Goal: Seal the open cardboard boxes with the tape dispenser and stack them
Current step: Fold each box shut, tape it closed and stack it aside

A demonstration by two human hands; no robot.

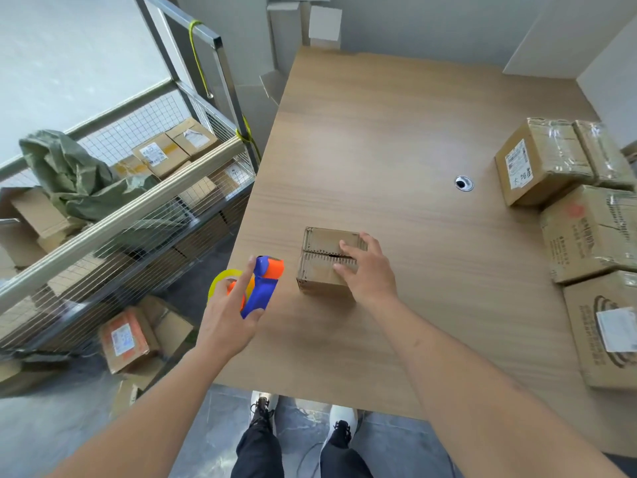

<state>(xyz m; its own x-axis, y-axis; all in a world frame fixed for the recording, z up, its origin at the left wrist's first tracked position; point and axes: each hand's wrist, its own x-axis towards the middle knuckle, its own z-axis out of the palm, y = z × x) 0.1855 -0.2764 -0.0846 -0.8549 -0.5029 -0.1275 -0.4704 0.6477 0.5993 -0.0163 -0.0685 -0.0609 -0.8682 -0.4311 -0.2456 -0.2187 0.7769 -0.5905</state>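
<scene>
Item one: small cardboard box point(327, 262), on the wooden table point(396, 139) near its front left corner. Flaps are folded down; the centre seam point(327, 254) runs roughly 9 to 3 o'clock across the top and carries no tape that I can see.

Item two: my right hand point(368, 270), palm down on the box's right half, fingers straight and slightly spread, pressing the flaps flat. It pins; it does not grasp.

Item three: tape dispenser point(262, 288), blue body with orange head and a yellowish roll point(220, 281) at its left. My left hand point(227, 315) holds it by the handle, thumb on the near side, forefinger stretched up along it. Its long axis runs about 6 to 12 o'clock, orange head at the far end.

Governing relation: the box lies at 3 o'clock from the dispenser, just beside it but not touching. The seam's left end is the nearer end, so I judge the left hand should bring the head onto the box's left face and draw toward 3 o'clock along the seam. The right hand sits over that path and would need to give way. Head and seam currently lie crosswise, so the dispenser wants turning first.

Item four: sealed boxes point(544, 160), grouped at the table's right edge, well apart at 2 to 4 o'clock; the likely stacking place.

Item five: wire cart point(144, 215) of parcels, off the table at 9 o'clock.
</scene>
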